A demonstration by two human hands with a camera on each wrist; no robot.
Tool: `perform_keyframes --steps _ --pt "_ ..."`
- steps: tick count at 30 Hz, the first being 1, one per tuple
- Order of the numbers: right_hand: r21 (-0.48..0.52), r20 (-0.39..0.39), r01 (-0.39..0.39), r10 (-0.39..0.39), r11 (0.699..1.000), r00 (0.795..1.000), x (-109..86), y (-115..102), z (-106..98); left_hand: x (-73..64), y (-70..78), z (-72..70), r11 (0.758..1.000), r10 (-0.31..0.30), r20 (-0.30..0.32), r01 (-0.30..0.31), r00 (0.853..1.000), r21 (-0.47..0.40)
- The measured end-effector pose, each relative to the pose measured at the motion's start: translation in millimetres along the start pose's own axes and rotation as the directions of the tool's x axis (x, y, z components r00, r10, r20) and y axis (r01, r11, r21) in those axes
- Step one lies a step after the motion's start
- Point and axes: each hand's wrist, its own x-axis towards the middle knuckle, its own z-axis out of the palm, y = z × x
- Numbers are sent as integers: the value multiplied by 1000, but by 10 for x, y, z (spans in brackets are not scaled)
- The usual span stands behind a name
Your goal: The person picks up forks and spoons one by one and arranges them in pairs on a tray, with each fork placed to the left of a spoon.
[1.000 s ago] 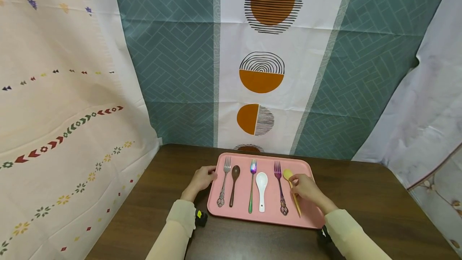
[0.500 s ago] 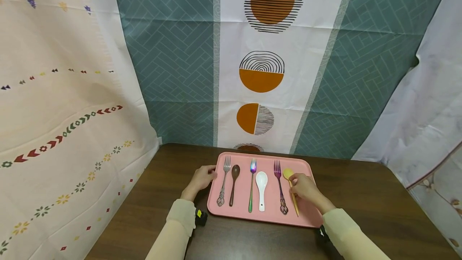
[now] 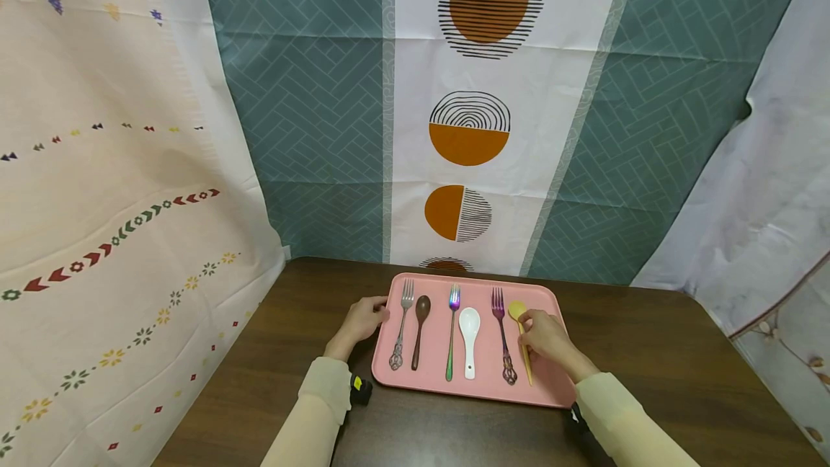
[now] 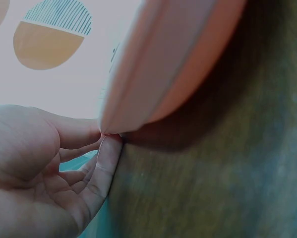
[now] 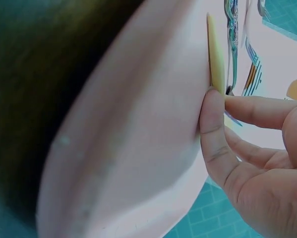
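My right hand (image 3: 543, 336) pinches the yellow spoon (image 5: 215, 52) between thumb and fingers, partway down its handle. The spoon's bowl faces away from me, at the right part of the pink tray (image 3: 551, 388). At the tray's left rim, the thumb and fingertips of my left hand (image 4: 44, 158) grip the edge. Just left of the yellow spoon lies a purple fork (image 3: 500, 312). Further left on the tray are a white spoon (image 3: 470, 326), a rainbow-coloured fork (image 3: 454, 301), a dark brown spoon (image 3: 423, 307) and a silver fork (image 3: 406, 300).
The tray rests on a dark wooden table (image 3: 648, 352), near its back edge. A patterned teal and white curtain (image 3: 311, 92) hangs behind. Pale cloth (image 3: 117, 200) hangs along the left side, and white cloth (image 3: 752, 236) on the right.
The yellow spoon's handle end has swung slightly left, bringing it closer to parallel with the purple fork. My right hand has shifted a little left with it. My left hand stays at the rim.
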Motion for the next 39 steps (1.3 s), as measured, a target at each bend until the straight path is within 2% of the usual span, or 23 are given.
perform_keyframes --steps 8,21,29,34,39 --pt "-21 -11 6 -6 1000 1000 0 -1 3 -11 -3 2 1000 -4 0 4 1000 1" --pt "48 2 9 -9 999 1000 -8 29 0 -6 3 -3 1000 -2 -4 2 1000 18" --pt "111 76 13 -21 994 997 -46 48 -81 2 12 -13 1000 -2 4 2 1000 6" --pt "95 71 64 -71 993 995 -48 71 -139 9 14 -27 1000 -14 -1 14 1000 -7" --pt "75 27 115 -117 990 993 -54 102 -182 -1 29 3 999 -22 12 22 1000 -33"
